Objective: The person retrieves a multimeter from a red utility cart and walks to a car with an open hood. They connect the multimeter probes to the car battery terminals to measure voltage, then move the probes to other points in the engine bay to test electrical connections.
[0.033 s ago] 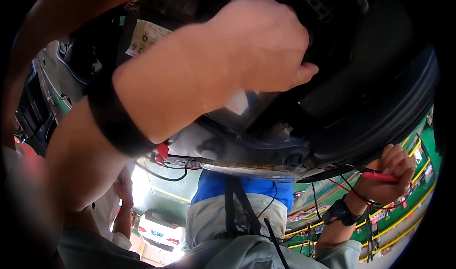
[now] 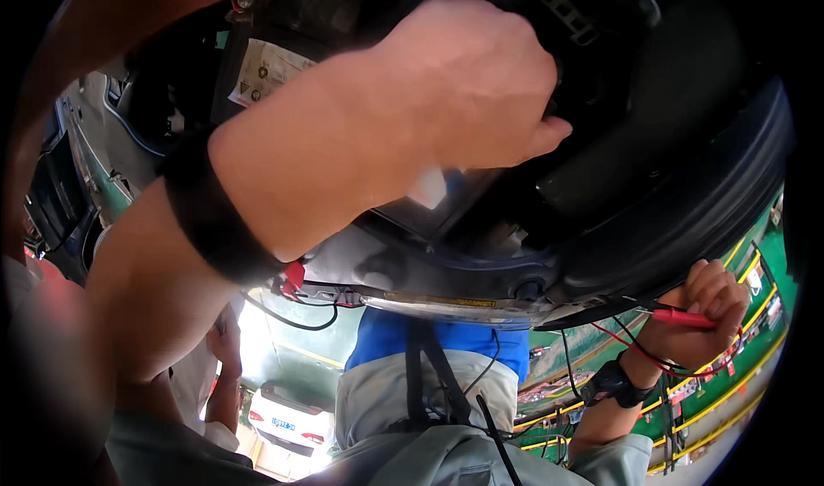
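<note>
My left hand (image 2: 472, 83) reaches across the dark engine bay of a car, its back toward me and its thumb bent in. The fingers are curled and hidden, so what they hold, if anything, does not show. Under that wrist a small white piece (image 2: 429, 188) peeks out. At the right, by the car's front edge, my right hand (image 2: 708, 314) is closed round a red test probe (image 2: 684, 318), its thin tip pointing left. Red and black test leads (image 2: 639, 349) loop around this hand.
A labelled black box (image 2: 268, 72) sits behind my left forearm. A red clip (image 2: 292, 278) with a black cable is at the front edge (image 2: 446, 301). Another person's arm (image 2: 86, 48) reaches in at upper left; a person's hand (image 2: 225, 344) hangs lower left. A white car (image 2: 287, 422) stands beyond.
</note>
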Tool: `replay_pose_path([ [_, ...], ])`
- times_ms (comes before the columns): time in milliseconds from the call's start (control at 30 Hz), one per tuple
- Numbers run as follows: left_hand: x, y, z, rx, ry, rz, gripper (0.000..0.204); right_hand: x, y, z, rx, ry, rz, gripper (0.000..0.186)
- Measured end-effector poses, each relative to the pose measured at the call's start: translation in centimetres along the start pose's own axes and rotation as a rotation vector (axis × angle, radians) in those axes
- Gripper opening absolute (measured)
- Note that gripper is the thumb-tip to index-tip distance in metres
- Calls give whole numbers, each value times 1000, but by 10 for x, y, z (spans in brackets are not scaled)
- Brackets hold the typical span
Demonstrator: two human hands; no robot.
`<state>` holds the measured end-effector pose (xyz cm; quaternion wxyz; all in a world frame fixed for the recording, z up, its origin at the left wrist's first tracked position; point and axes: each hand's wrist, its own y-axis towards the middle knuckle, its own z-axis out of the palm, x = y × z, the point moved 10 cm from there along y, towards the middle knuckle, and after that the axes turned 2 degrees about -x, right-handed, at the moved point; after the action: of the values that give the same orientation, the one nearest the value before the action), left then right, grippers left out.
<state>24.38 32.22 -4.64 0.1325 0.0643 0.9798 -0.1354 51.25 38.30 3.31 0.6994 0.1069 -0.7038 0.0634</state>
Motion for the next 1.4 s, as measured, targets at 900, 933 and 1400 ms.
replay_pose_path([
  [900, 23, -137, -52, -440, -588, -635, 53, -8, -3, -2, -157, -166, 56, 39],
  [933, 25, -142, -54, -455, -592, -647, 50, -8, -2, -2, -160, -164, 59, 39],
  [1400, 110, -206, -67, -607, -489, -815, 23, -3, 4, 13, -150, -159, 63, 40],
])
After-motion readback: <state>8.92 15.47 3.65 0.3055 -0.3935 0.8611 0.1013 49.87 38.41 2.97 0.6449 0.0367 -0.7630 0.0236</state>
